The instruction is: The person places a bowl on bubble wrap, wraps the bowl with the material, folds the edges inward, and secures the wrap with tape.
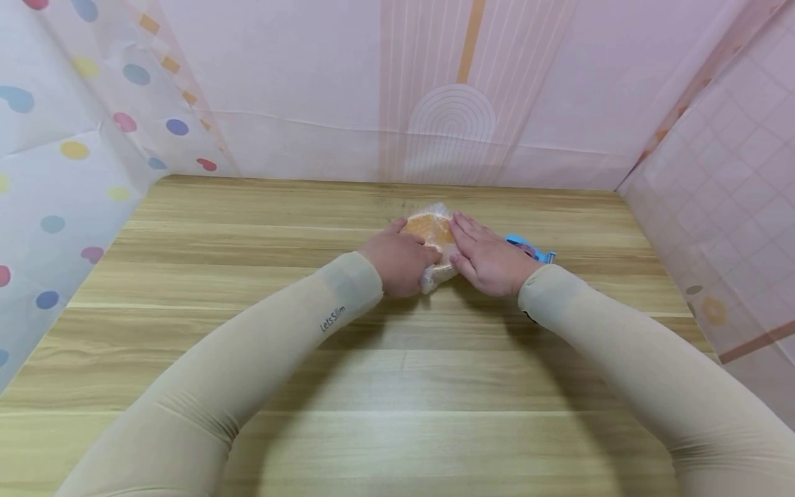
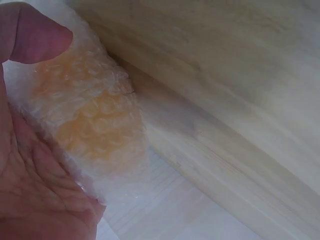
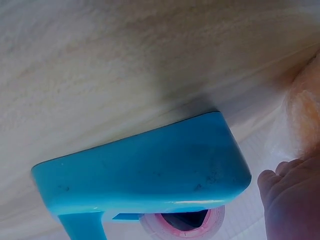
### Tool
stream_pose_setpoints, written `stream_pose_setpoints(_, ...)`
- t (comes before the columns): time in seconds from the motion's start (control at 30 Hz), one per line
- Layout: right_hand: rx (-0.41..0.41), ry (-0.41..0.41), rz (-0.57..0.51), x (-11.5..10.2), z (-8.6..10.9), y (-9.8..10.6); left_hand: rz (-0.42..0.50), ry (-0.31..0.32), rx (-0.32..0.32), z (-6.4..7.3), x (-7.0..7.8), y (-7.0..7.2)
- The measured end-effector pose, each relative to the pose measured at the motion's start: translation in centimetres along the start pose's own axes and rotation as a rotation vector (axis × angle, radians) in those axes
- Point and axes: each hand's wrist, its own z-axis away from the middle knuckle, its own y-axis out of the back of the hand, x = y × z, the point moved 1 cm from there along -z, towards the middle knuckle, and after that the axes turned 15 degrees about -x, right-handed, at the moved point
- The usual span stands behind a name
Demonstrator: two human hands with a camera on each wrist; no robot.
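Observation:
An orange item in clear bubble wrap [image 1: 430, 229] lies on the wooden table; its exact kind is hidden by the wrap. My left hand [image 1: 402, 259] holds it at its left and near side, and in the left wrist view the thumb [image 2: 42, 37] lies over the bubble wrap [image 2: 100, 120]. My right hand [image 1: 491, 259] lies against its right edge, fingers straight and close together, pressing the wrap. Just beyond the right hand is a blue tape dispenser [image 1: 514, 241], partly hidden in the head view; the right wrist view shows its blue body [image 3: 145, 165] near the fingers.
The wood-grain table [image 1: 397, 386] stretches around both arms. A patterned cloth wall [image 1: 298, 90] stands along the back edge, with a dotted sheet [image 1: 62, 193] at left and a checked one [image 1: 733, 172] at right.

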Motion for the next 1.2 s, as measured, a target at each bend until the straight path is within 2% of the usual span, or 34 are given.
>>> stream_pose_setpoints(0.27, 0.003, -0.007, 0.007, -0.11, -0.13, -0.03, -0.033, -0.004, -0.011, -0.19, 0.06, -0.11)
stream_pose_setpoints(0.87, -0.009, -0.001, -0.01, 0.08, -0.31, 0.02, -0.004, -0.052, -0.001, -0.74, -0.37, -0.3)
stream_pose_setpoints(1.03, -0.014, -0.001, -0.018, -0.03, -0.24, 0.07, -0.026, -0.065, 0.018, -0.72, -0.43, -0.5)
stream_pose_setpoints(1.2, -0.011, 0.003, -0.021, 0.01, -0.22, 0.07, -0.073, -0.081, 0.011, -0.61, -0.38, -0.41)
